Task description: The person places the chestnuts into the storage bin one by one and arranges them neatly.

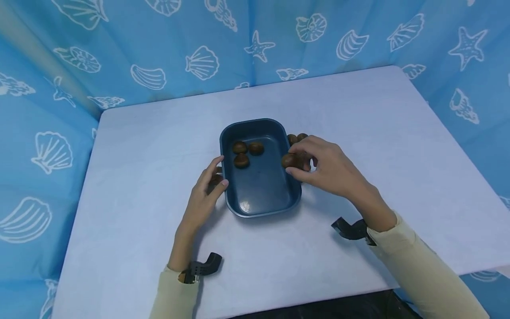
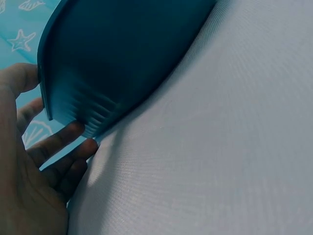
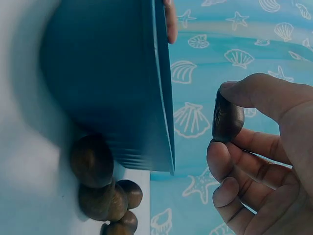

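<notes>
A dark blue rectangular tub [image 1: 260, 214] with rounded corners holds three brown chestnuts [image 1: 241, 161] toward its far left corner. At its left wall, my left hand [image 1: 202, 199] holds the tub, thumb and forefinger at the rim and the other fingers against the outer side [image 2: 105, 110]. My right hand [image 1: 328, 166] pinches a glossy chestnut [image 3: 227, 117] between thumb and fingertips, overlapping the tub's right rim in the head view. More chestnuts [image 1: 292, 139] lie on the table just beyond the right wall, partly hidden by the right hand.
A white cloth [image 1: 151, 146] covers the table. Blue curtains [image 1: 223, 62] printed with white shells hang behind and along the sides. Each wrist wears a black camera mount [image 1: 350, 229]. In the right wrist view, several chestnuts [image 3: 91, 160] cluster against the tub's outer wall.
</notes>
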{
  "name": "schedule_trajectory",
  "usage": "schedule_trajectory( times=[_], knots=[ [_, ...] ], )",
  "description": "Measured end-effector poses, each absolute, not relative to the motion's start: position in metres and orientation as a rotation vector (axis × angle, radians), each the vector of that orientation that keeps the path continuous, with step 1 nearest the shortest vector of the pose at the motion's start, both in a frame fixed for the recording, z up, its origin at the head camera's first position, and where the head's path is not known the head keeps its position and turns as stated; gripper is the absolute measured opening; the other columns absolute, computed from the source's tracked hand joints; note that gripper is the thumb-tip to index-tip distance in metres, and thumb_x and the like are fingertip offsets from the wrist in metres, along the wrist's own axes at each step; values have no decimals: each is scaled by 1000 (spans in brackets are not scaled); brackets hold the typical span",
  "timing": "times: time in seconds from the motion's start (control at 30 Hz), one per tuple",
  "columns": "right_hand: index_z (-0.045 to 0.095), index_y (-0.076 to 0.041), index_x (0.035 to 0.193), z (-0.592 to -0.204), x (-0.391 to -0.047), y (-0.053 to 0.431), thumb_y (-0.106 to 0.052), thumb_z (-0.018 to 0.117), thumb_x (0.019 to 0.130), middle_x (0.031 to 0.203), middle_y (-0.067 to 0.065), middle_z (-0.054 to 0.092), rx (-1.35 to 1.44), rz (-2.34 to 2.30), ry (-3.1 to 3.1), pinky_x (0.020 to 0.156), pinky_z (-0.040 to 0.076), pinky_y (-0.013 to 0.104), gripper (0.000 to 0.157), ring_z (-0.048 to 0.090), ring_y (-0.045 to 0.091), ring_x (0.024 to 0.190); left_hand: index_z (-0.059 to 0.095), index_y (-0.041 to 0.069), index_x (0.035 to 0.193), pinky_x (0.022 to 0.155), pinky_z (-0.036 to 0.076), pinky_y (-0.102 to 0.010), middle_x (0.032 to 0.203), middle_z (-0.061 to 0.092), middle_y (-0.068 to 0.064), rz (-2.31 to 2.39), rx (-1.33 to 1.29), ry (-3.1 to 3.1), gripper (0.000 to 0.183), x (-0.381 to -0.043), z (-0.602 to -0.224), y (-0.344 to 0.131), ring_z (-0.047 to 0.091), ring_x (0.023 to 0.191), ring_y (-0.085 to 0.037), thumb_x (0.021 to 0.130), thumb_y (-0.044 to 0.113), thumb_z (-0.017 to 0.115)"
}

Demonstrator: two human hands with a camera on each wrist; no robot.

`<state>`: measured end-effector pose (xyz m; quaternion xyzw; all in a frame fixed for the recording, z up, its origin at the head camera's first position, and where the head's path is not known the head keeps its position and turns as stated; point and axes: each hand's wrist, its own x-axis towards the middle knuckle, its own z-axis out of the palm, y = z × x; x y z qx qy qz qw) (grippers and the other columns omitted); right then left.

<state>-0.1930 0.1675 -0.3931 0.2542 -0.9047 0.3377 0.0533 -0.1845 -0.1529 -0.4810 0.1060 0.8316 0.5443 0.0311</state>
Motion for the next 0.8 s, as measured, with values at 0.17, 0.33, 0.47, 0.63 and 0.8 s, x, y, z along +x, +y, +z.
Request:
schedule_trajectory(
  times=[0.17, 0.33, 0.47, 0.63, 0.8],
  knots=[
    [67, -12, 118, -391, -203, 157, -24, 79, 88, 104, -2, 60, 819, 1042, -2759, 63, 47, 31, 34, 55, 10, 75, 37, 41, 153, 102, 42, -46, 135, 53, -3, 1689, 331, 2561, 55, -183, -484, -155, 54, 117, -21, 102, 33, 57],
    [68, -11, 117, -392, -209, 151, -23, 79, 88, 101, -1, 59, 817, 1031, -2772, 63, 49, 30, 34, 55, 11, 75, 37, 39, 154, 101, 43, -46, 135, 53, -2, 1674, 344, 2580, 56, -186, -482, -156, 54, 115, -19, 102, 32, 57],
    [68, -11, 117, -392, -212, 146, -26, 79, 88, 102, -1, 60, 813, 1000, -2784, 61, 47, 31, 35, 53, 13, 74, 36, 43, 153, 101, 42, -46, 135, 53, -3, 1667, 339, 2588, 56, -186, -480, -158, 54, 115, -20, 102, 30, 57],
    [69, -12, 116, -392, -215, 145, -29, 79, 88, 105, -1, 61, 789, 981, -2804, 63, 46, 34, 34, 51, 16, 76, 35, 47, 152, 102, 41, -47, 136, 53, -4, 1672, 342, 2577, 56, -186, -480, -158, 53, 117, -21, 103, 29, 57],
    [69, -12, 117, -395, -218, 146, -29, 78, 89, 106, 1, 61, 768, 1010, -2835, 66, 46, 36, 34, 52, 19, 81, 35, 43, 153, 101, 41, -48, 136, 52, -4, 1675, 344, 2568, 56, -185, -482, -157, 52, 117, -21, 103, 30, 57]
  ],
)
